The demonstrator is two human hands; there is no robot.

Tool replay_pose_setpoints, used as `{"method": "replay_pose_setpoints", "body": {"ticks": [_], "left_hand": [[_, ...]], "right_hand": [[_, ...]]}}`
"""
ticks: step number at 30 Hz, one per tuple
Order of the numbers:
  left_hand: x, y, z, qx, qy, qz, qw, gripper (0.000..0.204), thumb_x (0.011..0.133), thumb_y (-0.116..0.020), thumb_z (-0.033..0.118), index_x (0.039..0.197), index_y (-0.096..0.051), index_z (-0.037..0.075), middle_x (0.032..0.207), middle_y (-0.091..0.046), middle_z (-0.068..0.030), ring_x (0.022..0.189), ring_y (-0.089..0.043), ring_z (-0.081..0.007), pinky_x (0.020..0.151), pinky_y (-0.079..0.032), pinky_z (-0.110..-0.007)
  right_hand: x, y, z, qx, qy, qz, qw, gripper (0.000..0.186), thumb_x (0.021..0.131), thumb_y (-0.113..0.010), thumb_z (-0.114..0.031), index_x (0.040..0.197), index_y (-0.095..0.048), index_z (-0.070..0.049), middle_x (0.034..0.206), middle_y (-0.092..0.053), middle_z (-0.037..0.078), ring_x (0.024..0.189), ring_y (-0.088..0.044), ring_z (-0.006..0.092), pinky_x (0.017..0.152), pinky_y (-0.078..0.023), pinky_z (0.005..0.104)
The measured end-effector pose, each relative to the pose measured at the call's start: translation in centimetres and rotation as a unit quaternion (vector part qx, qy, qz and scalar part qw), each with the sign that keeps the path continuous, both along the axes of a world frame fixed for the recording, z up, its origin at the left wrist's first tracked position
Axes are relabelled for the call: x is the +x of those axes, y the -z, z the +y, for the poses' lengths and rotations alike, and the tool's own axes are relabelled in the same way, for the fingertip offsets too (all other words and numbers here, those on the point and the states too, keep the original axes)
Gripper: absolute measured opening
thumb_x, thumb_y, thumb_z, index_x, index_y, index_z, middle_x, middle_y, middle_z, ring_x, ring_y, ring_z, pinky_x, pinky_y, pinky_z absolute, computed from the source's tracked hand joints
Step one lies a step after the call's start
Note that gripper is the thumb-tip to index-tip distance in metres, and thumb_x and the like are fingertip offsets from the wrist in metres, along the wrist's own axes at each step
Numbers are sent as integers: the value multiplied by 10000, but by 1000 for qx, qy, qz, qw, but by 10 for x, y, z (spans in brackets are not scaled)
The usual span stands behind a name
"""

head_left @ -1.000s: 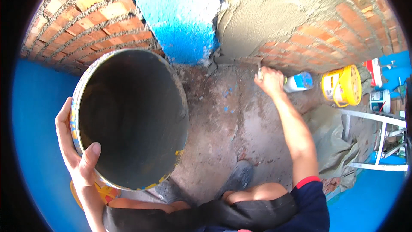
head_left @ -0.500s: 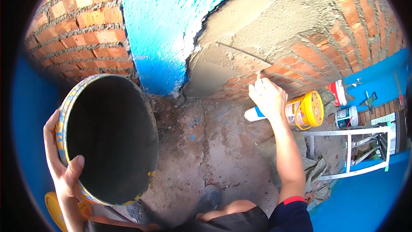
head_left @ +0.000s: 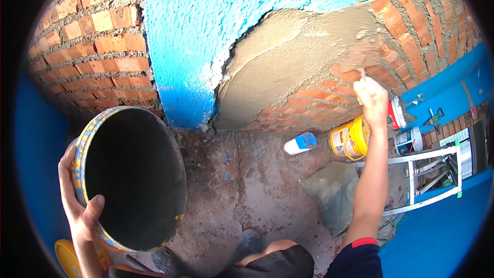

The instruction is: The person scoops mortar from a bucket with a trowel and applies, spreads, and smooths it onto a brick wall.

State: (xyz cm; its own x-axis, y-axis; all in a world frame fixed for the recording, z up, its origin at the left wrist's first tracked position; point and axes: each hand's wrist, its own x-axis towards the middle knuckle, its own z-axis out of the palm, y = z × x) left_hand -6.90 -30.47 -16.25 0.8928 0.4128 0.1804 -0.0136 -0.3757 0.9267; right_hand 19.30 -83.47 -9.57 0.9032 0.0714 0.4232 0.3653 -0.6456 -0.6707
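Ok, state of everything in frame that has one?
Left hand: gripping large bucket by its rim
Large bucket: open, tilted; contents unclear
Right hand: closed on tool
Tool: at plaster edge, motion-blurred
Plaster: spread, ridges showing
Brickwork: bare below plaster
Yellow bucket: partly hidden behind right forearm
Blue-and-white container: on floor, upright or lying unclear
Grey sheet: crumpled
Metal ladder: open or folded unclear

Floor (head_left: 267, 190), perhaps concrete: yellow bucket (head_left: 349, 140), grey sheet (head_left: 333, 191)

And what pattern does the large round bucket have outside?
The bucket's outer wall is blotched blue, yellow and whitish, best in the head view.
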Motion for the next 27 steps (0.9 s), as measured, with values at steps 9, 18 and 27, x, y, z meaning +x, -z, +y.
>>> {"method": "replay_pose_setpoints", "body": {"ticks": [9,18,27], "left_hand": [[1,-8,5,-8,11,3,1000,1025,651,-782,481,1431,-362,-34,1352,-467,-173,1262,-457,-296,1102,-324,-404],[-3,-25,-12,-114,7,-34,993,1027,570,-799,351,1427,-351,4,1359,-466,-168,1257,-463,-305,1104,-334,-388],[-10,-35,14,-4,10,48,999,777,705,-645,53,1430,-366,33,1390,-446,-206,1291,-416,-323,1097,-311,-420]], "right_hand": [[-6,93,5,-62,-72,-133,987,185,835,-666,-194,715,-584,-79,624,-590,11,556,-573,110,524,-450,262],[-3,142,31,-413,11,-70,908,256,737,-633,-359,779,-632,-107,754,-694,84,731,-687,252,727,-507,394],[-22,-6,15,-231,96,-80,965,331,718,-716,-415,797,-660,-98,734,-673,127,730,-657,361,662,-504,465]]}}
